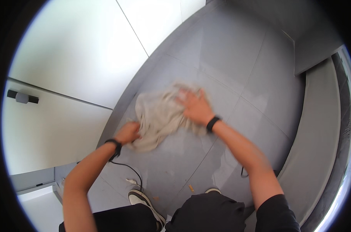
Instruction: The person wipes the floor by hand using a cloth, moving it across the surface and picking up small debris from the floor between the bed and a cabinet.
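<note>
Cloth (160, 116) — a crumpled beige rag — lies on the grey tiled floor (229, 58), bunched between both hands. The left hand (127, 132) has its grip pressed together on the rag's lower left edge, fingers curled into the fabric. The right hand (196, 106) lies flat on the rag's upper right part, grip spread, fingers fanned and blurred at the tips, palm pressing the cloth to the tiles. Each wrist wears a black band (212, 123). Just below the left grip a thin black cable (129, 167) curves across the floor toward a white shoe (140, 199), well short of the rag. Left of that grip rises a white cabinet wall (67, 69) with a small dark handle (22, 97); far right of the right grip runs a raised grey ledge (322, 127) — well apart from the cloth.
</note>
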Motion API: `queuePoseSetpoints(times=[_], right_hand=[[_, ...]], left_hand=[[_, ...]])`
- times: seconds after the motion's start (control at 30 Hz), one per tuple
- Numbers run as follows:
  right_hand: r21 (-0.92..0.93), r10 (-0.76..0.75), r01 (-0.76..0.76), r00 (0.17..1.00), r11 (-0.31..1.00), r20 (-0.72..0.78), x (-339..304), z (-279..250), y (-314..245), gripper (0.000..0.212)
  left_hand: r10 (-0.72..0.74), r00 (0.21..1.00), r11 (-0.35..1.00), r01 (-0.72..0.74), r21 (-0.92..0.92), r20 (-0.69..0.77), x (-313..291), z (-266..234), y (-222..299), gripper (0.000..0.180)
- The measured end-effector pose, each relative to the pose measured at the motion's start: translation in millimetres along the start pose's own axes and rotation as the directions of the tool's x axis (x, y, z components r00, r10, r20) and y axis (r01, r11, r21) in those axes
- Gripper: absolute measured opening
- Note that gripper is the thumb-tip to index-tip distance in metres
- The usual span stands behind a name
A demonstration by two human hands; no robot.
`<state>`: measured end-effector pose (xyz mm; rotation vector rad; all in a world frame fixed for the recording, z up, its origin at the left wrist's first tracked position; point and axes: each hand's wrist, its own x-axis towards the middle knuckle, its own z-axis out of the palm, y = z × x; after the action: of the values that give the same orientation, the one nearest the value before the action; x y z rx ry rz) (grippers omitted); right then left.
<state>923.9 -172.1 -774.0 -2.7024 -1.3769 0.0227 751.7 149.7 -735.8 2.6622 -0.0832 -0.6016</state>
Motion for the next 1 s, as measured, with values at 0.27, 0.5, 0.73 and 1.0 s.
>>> queuePoseSetpoints(times=[0.27,0.5,0.73,1.0], right_hand=[[-0.009,0.520,-0.554,0.775,0.832,0.359,-55,-49,181,0.085],[-0.013,0.845,-0.877,0.459,0.481,0.274,-306,-32,167,0.091],[0.103,0.949,-0.963,0.264,0.250,0.172,-445,18,-152,0.081],[0.197,0.991,-0.980,0.011,-0.015,0.133,-459,35,-293,0.069]], left_hand=[[0.146,0.985,0.987,-0.151,-0.053,-0.095,142,-1,128,0.038],[0.536,0.844,0.834,-0.526,0.165,-0.021,164,68,250,0.036],[0.767,0.559,0.529,-0.829,0.182,0.313,91,103,266,0.039],[0.666,0.391,0.276,-0.920,0.277,0.635,14,139,241,0.030]])
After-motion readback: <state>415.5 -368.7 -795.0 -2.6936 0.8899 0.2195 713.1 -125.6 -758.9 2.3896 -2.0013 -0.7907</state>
